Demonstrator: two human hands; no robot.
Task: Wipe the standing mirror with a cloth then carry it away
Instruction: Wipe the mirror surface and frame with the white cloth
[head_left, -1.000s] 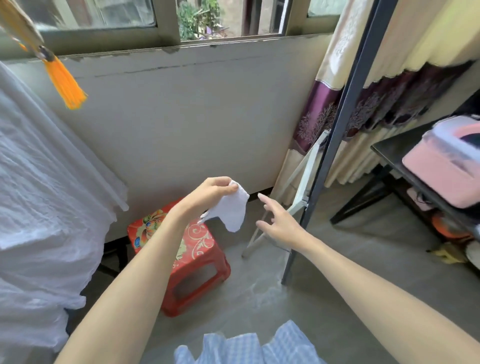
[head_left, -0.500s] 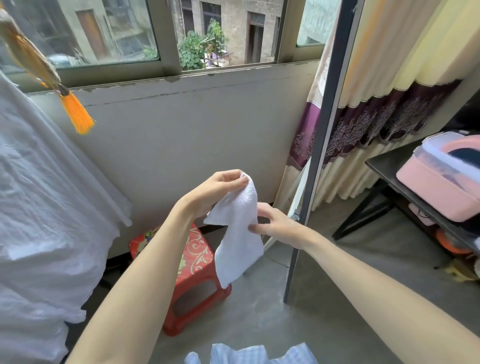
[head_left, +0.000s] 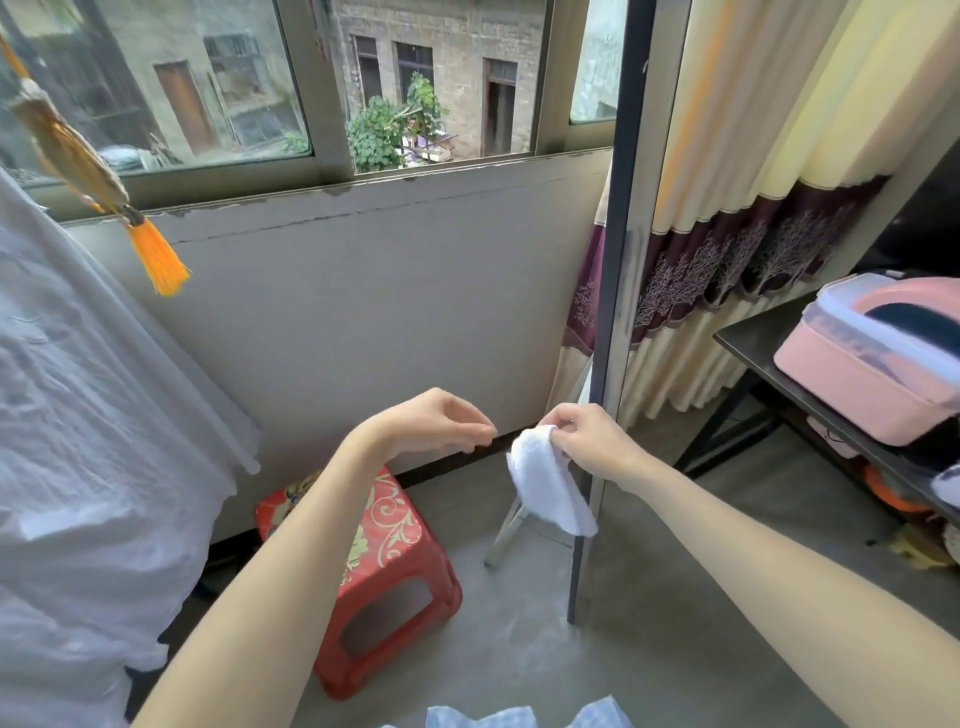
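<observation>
The standing mirror (head_left: 621, 218) rises edge-on right of centre, a tall dark frame with a pale support leg behind it, and its foot rests on the grey floor. My right hand (head_left: 589, 441) pinches a white cloth (head_left: 545, 486) right beside the mirror's left edge; the cloth hangs down below my fingers. My left hand (head_left: 441, 423) hovers a little to the left of the cloth, fingers loosely curled and holding nothing. The mirror's glass faces right and reflects curtain and floor.
A red patterned plastic stool (head_left: 384, 561) stands on the floor below my left forearm. White fabric (head_left: 88, 441) hangs at the left with an orange tassel (head_left: 156, 257) above. A dark table (head_left: 779, 332) carrying a pink box (head_left: 872, 364) stands at the right, curtains (head_left: 753, 182) behind.
The cloth has passed from my left hand to my right hand, and my left hand has let go. The view has tilted upward, showing more of the window.
</observation>
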